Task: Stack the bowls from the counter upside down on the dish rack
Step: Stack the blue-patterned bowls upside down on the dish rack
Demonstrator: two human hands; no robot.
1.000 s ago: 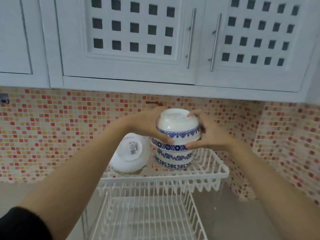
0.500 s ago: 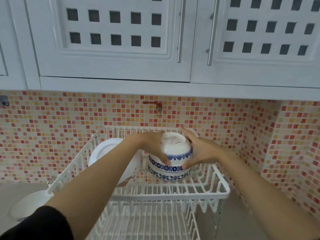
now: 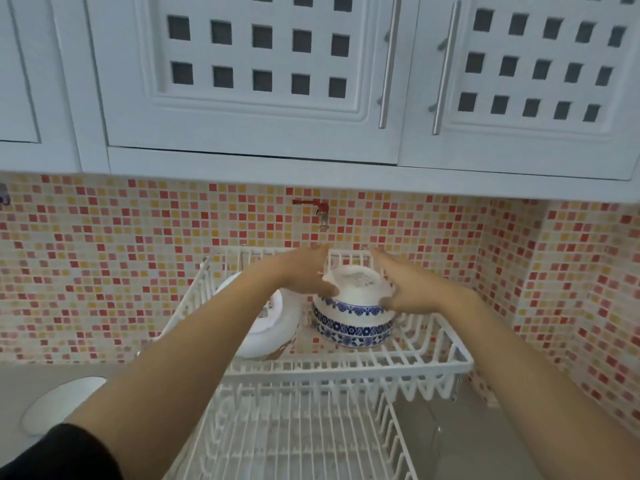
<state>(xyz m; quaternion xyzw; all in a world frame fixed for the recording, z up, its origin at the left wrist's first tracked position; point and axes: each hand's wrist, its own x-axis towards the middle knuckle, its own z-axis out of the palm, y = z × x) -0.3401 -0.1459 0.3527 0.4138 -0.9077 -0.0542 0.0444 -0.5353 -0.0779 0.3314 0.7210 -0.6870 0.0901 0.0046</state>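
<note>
A white dish rack (image 3: 349,368) has two tiers. On its upper tier stands a stack of upside-down white bowls with blue flower bands (image 3: 353,329). The top bowl (image 3: 358,289) rests nested on that stack, foot up. My left hand (image 3: 301,275) holds its left side and my right hand (image 3: 410,289) its right side, thumbs in front and fingers behind. A plain white bowl (image 3: 273,329) leans upside down on the upper tier to the left of the stack, partly hidden by my left forearm.
A white bowl (image 3: 59,403) sits on the grey counter at the far left. The rack's lower tier (image 3: 298,441) holds nothing. A small red tap (image 3: 320,211) juts from the mosaic wall above the rack, and white cabinets (image 3: 256,81) hang overhead.
Both hands have lowered the top bowl from above the stack down onto it. The view has tilted down, and the bowl on the counter has come into sight.
</note>
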